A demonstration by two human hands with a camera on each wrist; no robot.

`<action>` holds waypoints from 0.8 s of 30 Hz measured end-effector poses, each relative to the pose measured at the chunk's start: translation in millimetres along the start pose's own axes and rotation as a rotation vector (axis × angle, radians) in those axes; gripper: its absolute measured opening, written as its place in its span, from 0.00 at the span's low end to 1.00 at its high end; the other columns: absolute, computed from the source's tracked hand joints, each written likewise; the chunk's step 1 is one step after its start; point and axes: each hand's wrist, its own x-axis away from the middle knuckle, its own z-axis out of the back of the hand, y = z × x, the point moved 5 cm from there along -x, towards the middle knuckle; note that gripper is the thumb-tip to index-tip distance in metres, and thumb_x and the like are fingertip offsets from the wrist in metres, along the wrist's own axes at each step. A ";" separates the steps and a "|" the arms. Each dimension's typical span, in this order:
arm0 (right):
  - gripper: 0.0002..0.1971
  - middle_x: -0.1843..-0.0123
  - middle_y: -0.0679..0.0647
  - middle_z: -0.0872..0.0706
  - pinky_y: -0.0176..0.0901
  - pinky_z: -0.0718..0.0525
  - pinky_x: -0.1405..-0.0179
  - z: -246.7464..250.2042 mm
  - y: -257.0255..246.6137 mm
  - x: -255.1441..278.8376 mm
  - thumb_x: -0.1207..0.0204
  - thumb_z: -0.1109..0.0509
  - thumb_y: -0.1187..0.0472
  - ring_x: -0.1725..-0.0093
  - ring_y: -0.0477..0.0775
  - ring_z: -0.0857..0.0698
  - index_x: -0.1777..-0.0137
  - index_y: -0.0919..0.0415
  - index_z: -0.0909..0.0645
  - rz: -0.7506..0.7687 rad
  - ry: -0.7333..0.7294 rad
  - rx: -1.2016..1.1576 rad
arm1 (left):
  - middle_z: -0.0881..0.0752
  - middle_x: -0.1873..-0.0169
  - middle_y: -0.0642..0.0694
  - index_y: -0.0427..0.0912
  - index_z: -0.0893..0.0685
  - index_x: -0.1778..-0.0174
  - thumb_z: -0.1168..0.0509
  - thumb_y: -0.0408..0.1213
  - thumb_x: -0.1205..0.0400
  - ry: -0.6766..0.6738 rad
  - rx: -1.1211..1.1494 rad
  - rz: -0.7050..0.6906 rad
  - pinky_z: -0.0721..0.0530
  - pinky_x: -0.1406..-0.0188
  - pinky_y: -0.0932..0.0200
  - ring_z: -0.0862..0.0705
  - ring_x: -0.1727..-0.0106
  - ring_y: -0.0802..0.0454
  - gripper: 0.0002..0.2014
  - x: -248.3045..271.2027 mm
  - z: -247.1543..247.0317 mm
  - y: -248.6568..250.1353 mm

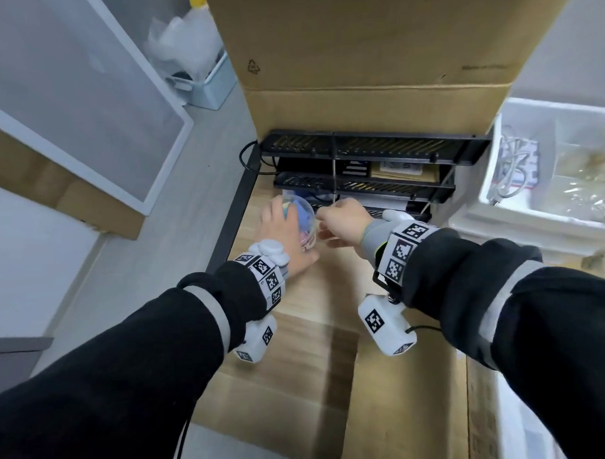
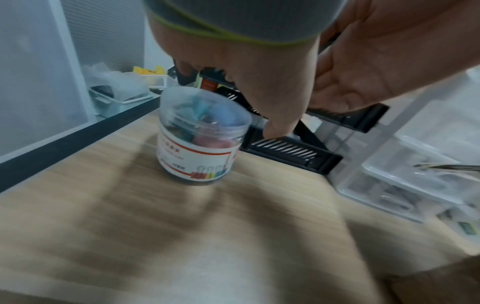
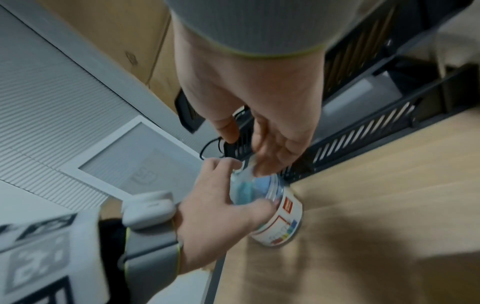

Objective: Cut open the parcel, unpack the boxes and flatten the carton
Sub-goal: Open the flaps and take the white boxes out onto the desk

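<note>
A clear plastic jar of coloured binder clips [image 1: 303,215] [image 2: 200,139] [image 3: 280,216] stands upright on the wooden table [image 1: 290,332], close to its left edge. My left hand [image 1: 301,232] [image 3: 246,185] reaches over the jar from the left, with fingers and thumb curled round the lid. My right hand [image 1: 323,223] [image 3: 246,152] hangs just right of the jar, fingers relaxed, with their tips at the far edge of the lid. A tall brown carton [image 1: 369,42] stands at the back of the table. No cutting tool is in view.
A black slatted desk rack [image 1: 365,145] stands right behind the jar, holding small boxes. White plastic bins [image 1: 552,203] sit to the right. Flat cardboard [image 1: 408,404] lies on the near part of the table. A white framed panel [image 1: 75,101] leans at the left.
</note>
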 end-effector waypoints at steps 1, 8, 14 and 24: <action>0.07 0.62 0.65 0.13 0.41 0.17 0.69 10.9 -3.5 10.8 0.24 0.35 0.62 0.68 0.58 0.16 0.59 0.64 0.19 0.020 -0.013 -0.021 | 0.35 0.30 0.39 0.41 0.28 0.30 0.30 0.59 0.32 0.012 0.051 -0.046 0.24 0.36 0.46 0.30 0.33 0.38 0.39 4.2 5.9 11.2; 0.16 0.83 0.52 0.27 0.34 0.40 0.85 112.9 7.3 111.4 0.21 0.34 0.57 0.87 0.48 0.33 0.67 0.63 0.15 0.035 -0.246 0.131 | 0.21 0.59 0.51 0.51 0.25 0.54 0.42 0.46 0.25 -0.066 0.269 -0.458 0.15 0.61 0.50 0.18 0.61 0.47 0.07 48.1 72.8 138.0; 0.11 0.71 0.56 0.11 0.33 0.18 0.81 180.3 107.9 157.6 0.20 0.35 0.62 0.77 0.50 0.13 0.56 0.66 0.14 -0.243 -0.278 0.457 | 0.21 0.66 0.53 0.51 0.23 0.60 0.34 0.45 0.24 -0.160 0.120 -0.725 0.22 0.65 0.56 0.21 0.64 0.49 0.05 86.3 71.7 226.1; 0.30 0.32 0.59 0.20 0.50 0.15 0.41 119.7 210.0 123.1 0.28 0.25 0.52 0.36 0.61 0.15 0.29 0.62 0.30 -0.079 -0.061 1.054 | 0.26 0.57 0.49 0.51 0.31 0.61 0.29 0.40 0.28 -0.178 0.086 -0.694 0.15 0.64 0.47 0.20 0.63 0.46 0.14 99.9 24.0 239.2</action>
